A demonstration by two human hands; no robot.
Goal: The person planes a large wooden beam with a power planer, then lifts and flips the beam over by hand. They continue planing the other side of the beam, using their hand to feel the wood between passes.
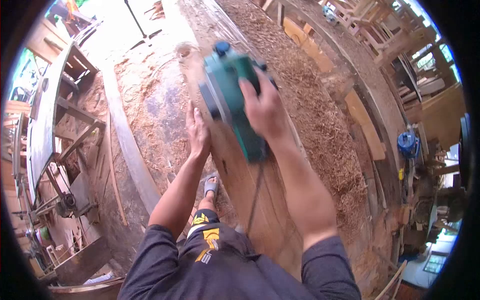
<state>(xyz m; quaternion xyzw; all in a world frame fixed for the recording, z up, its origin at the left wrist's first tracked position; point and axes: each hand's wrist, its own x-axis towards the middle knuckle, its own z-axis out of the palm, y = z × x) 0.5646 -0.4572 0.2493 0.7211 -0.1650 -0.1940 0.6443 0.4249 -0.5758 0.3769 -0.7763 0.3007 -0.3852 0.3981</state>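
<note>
My right hand (265, 112) is wrapped round the top handle of a green electric planer (226, 85), which sits on a long wooden plank (237, 187). A dark cord (257, 192) trails back from the planer along the wood. My left hand (199, 132) lies against the plank's left edge, beside the planer, its fingers stretched forward and holding nothing. The planer's underside is hidden, and its outline is slightly blurred.
Wood shavings (320, 130) are heaped right of the plank. A wooden frame (62, 107) and a long board (125, 137) are on the left. Farther right are a blue power tool (408, 145) and stacked chair-like frames (370, 25). My sandalled foot (211, 185) is beside the plank.
</note>
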